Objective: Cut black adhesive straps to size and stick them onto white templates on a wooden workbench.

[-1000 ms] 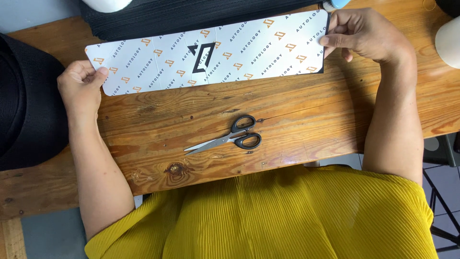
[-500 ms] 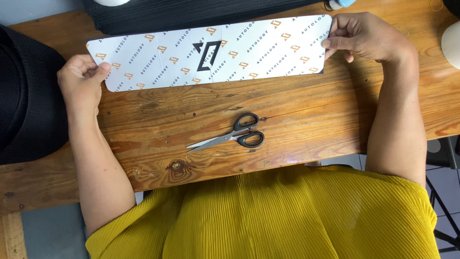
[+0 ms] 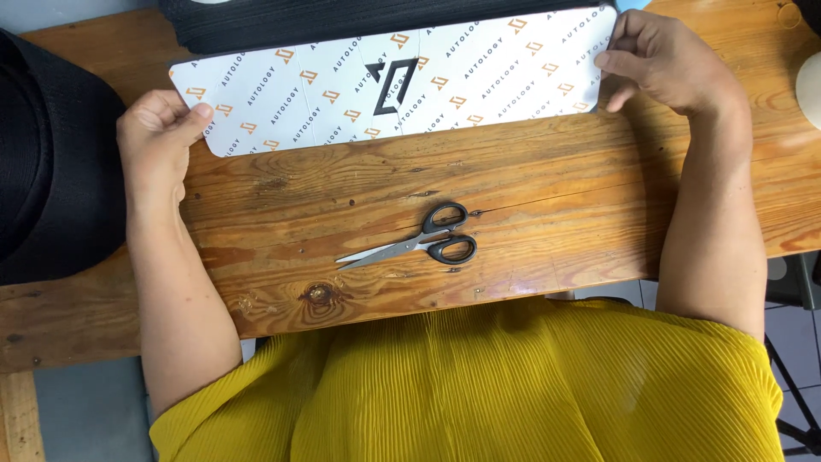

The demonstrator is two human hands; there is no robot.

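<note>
White printed card (image 3: pixel 393 81) between both hands

The person wears a mustard-yellow top (image 3: pixel 513 385) of finely pleated, ribbed fabric, seen just below the edge of the surface (image 3: pixel 530 222). Its sleeves are short, ending near the shoulders. Both forearms and both hands are bare, without rings, watch or bracelets.
</note>
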